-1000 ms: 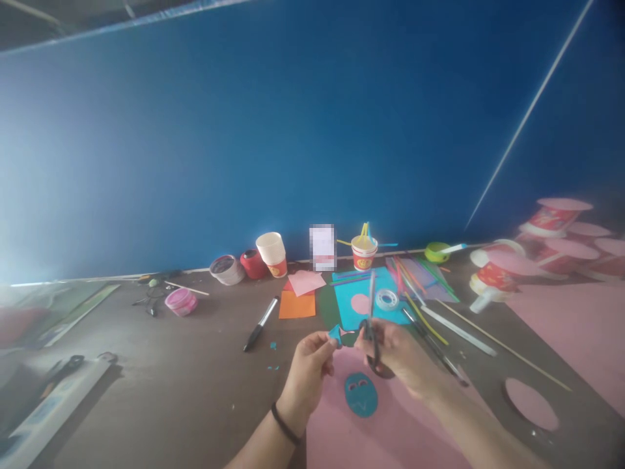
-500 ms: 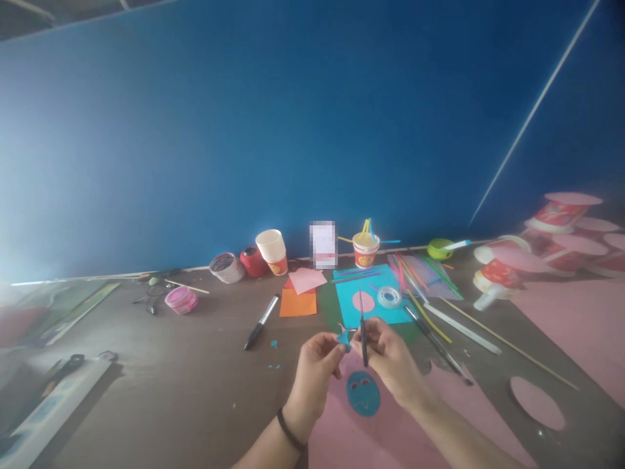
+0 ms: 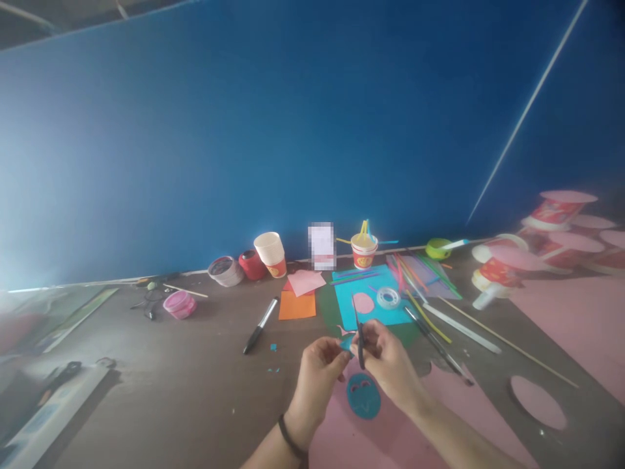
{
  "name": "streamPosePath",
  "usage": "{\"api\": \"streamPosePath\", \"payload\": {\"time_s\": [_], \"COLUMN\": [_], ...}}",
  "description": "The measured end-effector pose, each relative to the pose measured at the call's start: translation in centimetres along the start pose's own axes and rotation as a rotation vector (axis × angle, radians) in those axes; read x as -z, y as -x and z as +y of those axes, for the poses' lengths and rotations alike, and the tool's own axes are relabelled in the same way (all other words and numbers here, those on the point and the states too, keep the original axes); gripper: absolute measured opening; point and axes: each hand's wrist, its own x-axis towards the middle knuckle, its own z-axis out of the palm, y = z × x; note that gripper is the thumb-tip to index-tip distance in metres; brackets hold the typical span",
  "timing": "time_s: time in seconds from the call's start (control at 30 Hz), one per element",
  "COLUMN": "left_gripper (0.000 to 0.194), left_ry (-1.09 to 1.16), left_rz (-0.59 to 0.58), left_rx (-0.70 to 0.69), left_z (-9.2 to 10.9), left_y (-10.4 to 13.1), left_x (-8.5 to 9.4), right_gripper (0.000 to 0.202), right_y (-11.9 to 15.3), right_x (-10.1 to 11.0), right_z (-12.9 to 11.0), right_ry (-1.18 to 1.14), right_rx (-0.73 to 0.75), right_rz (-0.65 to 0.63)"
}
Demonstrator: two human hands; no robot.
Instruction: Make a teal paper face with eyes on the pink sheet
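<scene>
Near the lower middle, my left hand (image 3: 323, 365) pinches a small piece of blue paper (image 3: 347, 342) between thumb and fingers. My right hand (image 3: 385, 357) is closed around dark-handled scissors (image 3: 360, 339), their thin blades pointing up and away from me. Its fingertips are close beside the blue piece; whether they touch it I cannot tell. Below both hands, a blue paper oval (image 3: 363, 396) with pink eye shapes and a drawn line lies on a pink sheet (image 3: 351, 443). Tiny blue scraps (image 3: 273, 347) are on the table to the left.
Ahead lies a blue sheet (image 3: 349, 293) with a tape roll (image 3: 388, 298) and a pink disc. A black marker (image 3: 260, 326) and an orange sheet (image 3: 297, 306) are at left. Paper cups (image 3: 364, 251) stand by the blue wall; a power strip (image 3: 53, 413) is far left.
The scissors have tilted slightly, their tips swinging left. The blue piece has turned a little in my left fingers. The whole view has shifted slightly.
</scene>
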Motion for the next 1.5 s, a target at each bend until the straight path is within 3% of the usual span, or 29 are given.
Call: {"api": "streamPosePath", "payload": {"time_s": [0.17,0.43,0.6,0.77,0.97,1.2,1.5], "left_gripper": [0.022,0.021,0.02,0.02,0.018,0.023,0.029], "left_ry": [0.077,0.168,0.192,0.333,0.427,0.474,0.481], "left_rz": [-0.077,-0.082,-0.007,0.091,0.138,0.155,0.152], "left_rx": [0.087,0.15,0.119,0.009,-0.026,0.027,0.089], "left_z": [0.0,0.0,0.1,0.7,1.3,1.5,2.0], "left_y": [0.2,0.1,-0.2,-0.5,-0.6,-0.5,-0.4], "left_x": [0.0,0.2,0.7,1.7,2.2,2.1,2.0], "right_gripper": [0.009,0.01,0.014,0.022,0.027,0.025,0.02], "right_y": [0.0,-0.1,0.0,0.5,1.3,1.0,0.6], "right_x": [0.0,-0.3,0.2,0.6,-0.1,0.7,0.9], "right_z": [-0.2,0.1,-0.6,-0.8,0.6,-0.1,1.0], "right_ry": [0.015,0.033,-0.002,0.057,0.227,0.269,0.374], "right_rx": [0.026,0.019,0.013,-0.153,-0.191,-0.207,-0.21], "right_rz": [0.036,0.024,-0.057,-0.253,-0.27,-0.364,-0.312]}}
